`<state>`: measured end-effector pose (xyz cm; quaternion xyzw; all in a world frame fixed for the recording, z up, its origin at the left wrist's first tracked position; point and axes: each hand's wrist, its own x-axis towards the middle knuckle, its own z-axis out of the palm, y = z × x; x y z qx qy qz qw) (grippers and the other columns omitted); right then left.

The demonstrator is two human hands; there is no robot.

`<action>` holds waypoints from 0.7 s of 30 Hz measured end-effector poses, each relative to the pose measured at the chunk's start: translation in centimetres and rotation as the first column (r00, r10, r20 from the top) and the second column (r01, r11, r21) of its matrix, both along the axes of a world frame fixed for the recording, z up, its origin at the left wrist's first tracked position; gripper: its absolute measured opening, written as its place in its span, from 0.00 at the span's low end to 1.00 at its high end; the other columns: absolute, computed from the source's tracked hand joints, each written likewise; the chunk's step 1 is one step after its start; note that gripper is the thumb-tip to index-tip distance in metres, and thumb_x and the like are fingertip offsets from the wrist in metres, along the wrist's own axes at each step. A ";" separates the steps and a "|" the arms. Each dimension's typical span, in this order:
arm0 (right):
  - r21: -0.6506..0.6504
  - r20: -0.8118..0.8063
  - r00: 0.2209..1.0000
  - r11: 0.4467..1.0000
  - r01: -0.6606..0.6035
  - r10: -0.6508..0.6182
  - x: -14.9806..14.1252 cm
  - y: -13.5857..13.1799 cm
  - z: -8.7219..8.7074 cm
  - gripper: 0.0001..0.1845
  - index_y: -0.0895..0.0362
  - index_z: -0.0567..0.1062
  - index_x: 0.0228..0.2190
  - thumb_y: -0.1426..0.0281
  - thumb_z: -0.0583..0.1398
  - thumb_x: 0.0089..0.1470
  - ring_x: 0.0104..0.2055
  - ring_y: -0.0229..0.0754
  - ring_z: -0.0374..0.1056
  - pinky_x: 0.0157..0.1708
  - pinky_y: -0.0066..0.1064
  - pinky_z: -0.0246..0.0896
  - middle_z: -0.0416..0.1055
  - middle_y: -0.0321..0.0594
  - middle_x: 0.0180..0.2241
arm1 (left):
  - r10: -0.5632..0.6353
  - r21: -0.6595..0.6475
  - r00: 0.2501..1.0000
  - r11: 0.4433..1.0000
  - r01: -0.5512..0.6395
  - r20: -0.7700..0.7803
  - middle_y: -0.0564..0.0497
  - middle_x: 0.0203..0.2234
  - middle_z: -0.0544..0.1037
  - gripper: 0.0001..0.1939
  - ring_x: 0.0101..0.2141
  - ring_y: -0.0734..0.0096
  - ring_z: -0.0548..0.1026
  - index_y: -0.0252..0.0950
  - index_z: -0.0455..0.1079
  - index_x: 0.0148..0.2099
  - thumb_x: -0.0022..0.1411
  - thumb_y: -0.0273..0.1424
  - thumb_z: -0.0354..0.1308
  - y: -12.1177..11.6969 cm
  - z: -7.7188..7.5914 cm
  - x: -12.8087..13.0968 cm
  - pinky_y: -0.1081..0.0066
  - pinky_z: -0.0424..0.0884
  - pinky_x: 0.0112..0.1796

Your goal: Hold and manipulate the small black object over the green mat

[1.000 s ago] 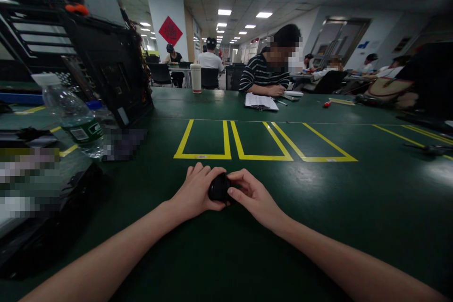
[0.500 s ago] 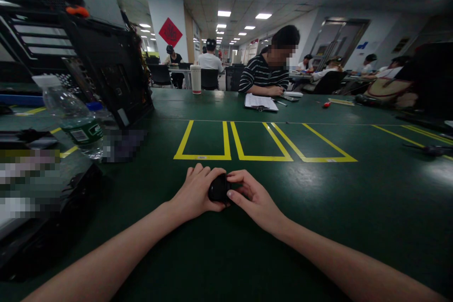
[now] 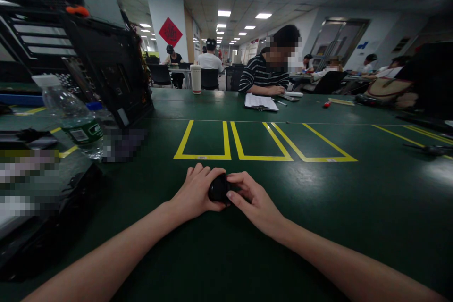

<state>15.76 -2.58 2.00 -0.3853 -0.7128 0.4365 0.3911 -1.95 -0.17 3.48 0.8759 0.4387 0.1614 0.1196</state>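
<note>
A small, rounded, glossy black computer mouse (image 3: 217,189) is held low over the green table (image 3: 219,264), or rests on it; I cannot tell which. My left hand (image 3: 196,191) is closed around its left side, with fingers over the far edge and the thumb at the near edge. At its right end, my right hand (image 3: 257,202) pinches with thumb and fingertips. The underside of the mouse is hidden.
Yellow tape outlines (image 3: 262,157) lie beyond my hands. On the left stand a plastic bottle (image 3: 79,125) and an open computer case (image 3: 116,80). Across the table a person in a striped top (image 3: 264,73) sits by a clipboard (image 3: 261,102). A white cup (image 3: 196,79) stands farther back.
Both hands keep their hold on the mouse in nearly the same place. My right hand has shifted very slightly.
</note>
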 end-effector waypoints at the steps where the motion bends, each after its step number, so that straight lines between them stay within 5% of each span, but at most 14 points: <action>1: 0.009 -0.009 1.000 1.000 0.016 -0.016 0.0 0.1 -0.1 0.10 0.53 0.64 0.38 0.71 0.54 0.51 0.44 0.40 0.61 0.41 0.35 0.62 0.60 0.38 0.42 | -0.001 0.006 1.000 1.000 0.001 -0.005 0.49 0.38 0.66 0.30 0.36 0.61 0.61 0.41 0.55 0.51 0.46 0.40 0.58 0.0 0.0 0.0 0.64 0.56 0.36; 10: -0.157 -0.001 1.000 0.988 -0.003 0.003 -0.1 0.1 0.2 0.16 0.54 0.62 0.43 0.68 0.54 0.51 0.45 0.42 0.62 0.43 0.38 0.61 0.63 0.41 0.43 | 0.009 -0.015 1.000 1.000 -0.008 0.006 0.49 0.39 0.66 0.29 0.36 0.61 0.61 0.41 0.55 0.50 0.46 0.40 0.58 -0.1 0.0 0.0 0.64 0.57 0.36; 17: -0.008 -0.014 0.999 0.999 0.042 -0.042 -0.1 0.2 -0.2 0.10 0.53 0.64 0.38 0.71 0.54 0.50 0.44 0.40 0.61 0.42 0.36 0.61 0.61 0.38 0.42 | 0.009 0.033 0.999 0.999 -0.008 -0.034 0.48 0.38 0.67 0.30 0.36 0.60 0.61 0.40 0.55 0.50 0.45 0.41 0.58 0.0 0.0 0.1 0.64 0.57 0.36; 21: -0.070 -0.050 0.998 0.997 0.041 -0.044 -0.1 0.4 -0.2 0.13 0.53 0.63 0.40 0.71 0.55 0.50 0.45 0.40 0.61 0.42 0.35 0.62 0.61 0.39 0.42 | 0.002 0.031 1.000 1.000 -0.001 -0.029 0.48 0.38 0.66 0.29 0.36 0.61 0.61 0.40 0.55 0.50 0.46 0.41 0.58 0.0 0.0 0.1 0.64 0.57 0.36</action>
